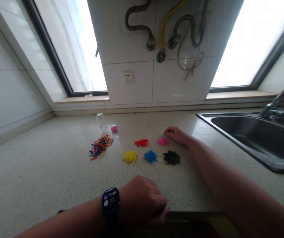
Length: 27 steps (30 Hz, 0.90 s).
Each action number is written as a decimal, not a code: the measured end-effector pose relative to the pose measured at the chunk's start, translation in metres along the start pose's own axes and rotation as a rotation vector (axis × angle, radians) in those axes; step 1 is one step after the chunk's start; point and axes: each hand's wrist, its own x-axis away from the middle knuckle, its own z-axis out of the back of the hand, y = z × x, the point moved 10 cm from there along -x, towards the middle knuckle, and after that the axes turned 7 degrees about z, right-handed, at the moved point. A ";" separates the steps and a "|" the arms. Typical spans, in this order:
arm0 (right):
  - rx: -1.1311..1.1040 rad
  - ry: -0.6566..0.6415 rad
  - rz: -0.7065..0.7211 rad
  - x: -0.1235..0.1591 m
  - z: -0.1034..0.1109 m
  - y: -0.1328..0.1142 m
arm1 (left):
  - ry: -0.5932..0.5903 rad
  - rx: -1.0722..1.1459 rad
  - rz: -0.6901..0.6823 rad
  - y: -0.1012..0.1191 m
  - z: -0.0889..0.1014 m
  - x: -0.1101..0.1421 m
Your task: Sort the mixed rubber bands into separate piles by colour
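Note:
My right hand is just above and right of a small pile of pink rubber bands, its thumb and fingertips pinched together; anything between them is too small to make out. My left hand is curled closed over the counter's front edge, and its palm side is hidden. Sorted piles of small rubber bands lie ahead: red bands, yellow bands, blue bands and black bands. To the left is a larger mixed heap of bands in several colours.
Behind the mixed heap stands a clear bottle, with a pink cap beside it. A steel sink with a faucet is set into the speckled counter on the right. Hoses and a wall socket are on the tiled wall.

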 end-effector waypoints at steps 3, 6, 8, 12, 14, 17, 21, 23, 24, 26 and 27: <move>0.013 0.003 0.002 0.000 0.001 0.000 | 0.005 0.001 -0.004 0.000 0.000 0.000; 0.011 0.010 0.011 0.000 0.001 0.000 | 0.011 0.006 -0.004 0.000 0.000 0.000; 0.006 0.009 0.013 0.000 0.001 0.000 | 0.013 0.007 -0.001 0.000 0.001 0.000; 0.007 0.008 0.009 0.000 0.001 -0.001 | 0.013 0.009 -0.002 0.000 0.001 0.000; 0.013 0.011 0.009 0.001 0.001 -0.002 | 0.011 0.011 -0.003 0.001 0.001 0.000; 0.016 0.017 0.009 0.001 0.003 -0.005 | 0.005 0.010 0.002 0.000 0.001 0.000; 0.019 0.008 0.015 0.001 0.002 -0.006 | -0.006 0.003 0.008 -0.001 0.000 0.000; 0.016 0.009 0.018 0.001 0.002 -0.005 | -0.004 -0.003 0.008 -0.001 0.000 0.000; 0.012 0.008 0.022 0.000 0.002 -0.005 | 0.002 -0.005 0.005 -0.001 0.000 0.000; 0.009 0.006 0.028 0.000 0.001 -0.005 | 0.018 -0.003 0.001 -0.001 0.000 0.000; 0.008 0.005 0.031 0.000 0.000 -0.006 | 0.029 -0.001 -0.002 -0.001 0.000 0.000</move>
